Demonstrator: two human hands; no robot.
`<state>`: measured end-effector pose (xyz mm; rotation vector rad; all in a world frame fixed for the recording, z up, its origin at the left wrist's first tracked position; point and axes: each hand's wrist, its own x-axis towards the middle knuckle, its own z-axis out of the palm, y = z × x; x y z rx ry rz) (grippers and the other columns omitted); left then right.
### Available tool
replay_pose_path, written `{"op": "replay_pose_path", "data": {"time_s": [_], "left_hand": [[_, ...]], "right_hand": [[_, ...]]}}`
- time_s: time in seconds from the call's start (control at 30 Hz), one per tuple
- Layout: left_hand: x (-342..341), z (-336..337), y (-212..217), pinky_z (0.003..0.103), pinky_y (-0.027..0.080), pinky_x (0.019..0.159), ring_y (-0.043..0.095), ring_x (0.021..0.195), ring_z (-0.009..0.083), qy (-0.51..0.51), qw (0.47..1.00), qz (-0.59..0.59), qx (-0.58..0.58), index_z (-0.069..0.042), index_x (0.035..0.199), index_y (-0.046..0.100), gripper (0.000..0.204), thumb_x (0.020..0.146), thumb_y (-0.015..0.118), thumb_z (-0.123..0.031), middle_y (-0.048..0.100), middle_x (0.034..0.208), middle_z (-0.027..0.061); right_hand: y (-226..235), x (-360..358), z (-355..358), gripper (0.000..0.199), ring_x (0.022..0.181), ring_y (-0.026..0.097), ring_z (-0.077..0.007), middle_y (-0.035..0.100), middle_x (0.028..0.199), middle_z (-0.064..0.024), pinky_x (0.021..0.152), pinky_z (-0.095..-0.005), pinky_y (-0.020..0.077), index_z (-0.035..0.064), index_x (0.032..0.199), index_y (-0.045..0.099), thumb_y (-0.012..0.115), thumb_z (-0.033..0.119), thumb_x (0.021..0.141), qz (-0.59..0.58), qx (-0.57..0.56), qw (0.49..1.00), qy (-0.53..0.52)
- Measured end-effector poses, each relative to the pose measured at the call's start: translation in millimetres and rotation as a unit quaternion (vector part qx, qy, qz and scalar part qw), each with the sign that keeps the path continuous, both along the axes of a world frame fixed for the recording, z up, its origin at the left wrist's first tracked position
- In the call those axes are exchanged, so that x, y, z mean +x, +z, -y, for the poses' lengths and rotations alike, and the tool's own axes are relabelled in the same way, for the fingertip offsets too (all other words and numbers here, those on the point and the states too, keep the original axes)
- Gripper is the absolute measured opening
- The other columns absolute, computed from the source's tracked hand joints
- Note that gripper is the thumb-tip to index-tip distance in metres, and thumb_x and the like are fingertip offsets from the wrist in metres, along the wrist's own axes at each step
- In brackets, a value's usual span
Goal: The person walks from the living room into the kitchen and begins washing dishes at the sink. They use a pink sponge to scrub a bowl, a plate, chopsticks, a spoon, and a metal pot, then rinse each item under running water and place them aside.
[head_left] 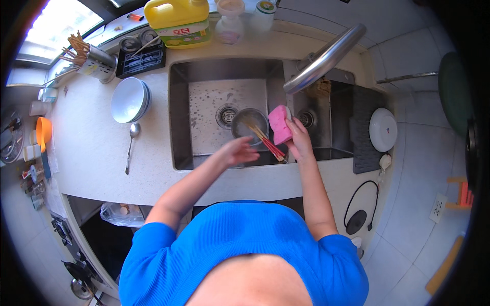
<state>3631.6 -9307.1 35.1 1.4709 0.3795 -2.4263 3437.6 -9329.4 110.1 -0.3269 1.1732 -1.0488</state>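
Note:
My right hand [300,137] is wrapped round a pink sponge [278,124], held above the divider between the two sink basins. Over the near edge of the large sink [204,148], my left hand [238,151] is open, slightly blurred, with fingers stretched and nothing in them. Just beyond its fingertips, a bundle of chopsticks [265,141] with red ends leans in a round metal bowl [239,133]. That bowl sits in the large basin beside the drain [225,116]. The chopsticks' red ends point toward me, below the sponge.
A steel faucet [326,58] reaches over the divider. Left of the sink stand stacked bowls [128,101], a spoon [131,145] and a chopstick holder [98,63]. A yellow jug [178,23] is behind. On the right, a white plate [383,129] rests on a dark mat [363,153].

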Motion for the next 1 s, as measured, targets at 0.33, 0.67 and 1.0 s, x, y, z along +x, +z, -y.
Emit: {"op": "replay_pose_path", "data": {"time_s": [0.33, 0.67, 1.0], "left_hand": [[-74.4, -8.9, -75.2, 0.037, 0.049, 0.067, 0.056, 0.072, 0.0246, 0.116, 0.991, -0.049, -0.046, -0.003, 0.103, 0.047, 0.020, 0.089, 0.040, -0.016, 0.054, 0.082, 0.0118], [55.4, 0.6, 74.3, 0.016, 0.023, 0.037, 0.027, 0.043, 0.0035, -0.048, 0.975, -0.175, -0.127, -0.006, 0.102, 0.040, 0.012, 0.091, 0.036, -0.009, 0.037, 0.061, 0.0001], [78.4, -4.1, 99.8, 0.015, 0.022, 0.036, 0.025, 0.042, 0.0025, -0.036, 0.962, -0.204, -0.178, -0.007, 0.119, 0.034, 0.028, 0.091, 0.034, -0.009, 0.036, 0.060, -0.0014]], "right_hand": [[8.8, 1.9, -2.0, 0.032, 0.088, 0.054, -0.0122, 0.055, 0.099, -0.0062, 0.074, -0.0268, 0.0450, 0.0003, 0.111, 0.048, 0.054, 0.015, 0.084, -0.005, 0.035, 0.999, -0.010], [-4.0, 68.2, -4.3, 0.030, 0.099, 0.052, -0.0277, 0.056, 0.106, -0.0109, 0.085, -0.0360, 0.0406, 0.0065, 0.096, 0.060, 0.058, 0.002, 0.067, -0.477, -0.503, 0.671, 0.264], [-12.3, 72.6, 30.7, 0.026, 0.092, 0.056, -0.0268, 0.059, 0.097, -0.0118, 0.075, -0.0327, 0.0460, 0.0051, 0.092, 0.061, 0.057, 0.001, 0.066, -0.466, -0.532, 0.661, 0.252]]}}
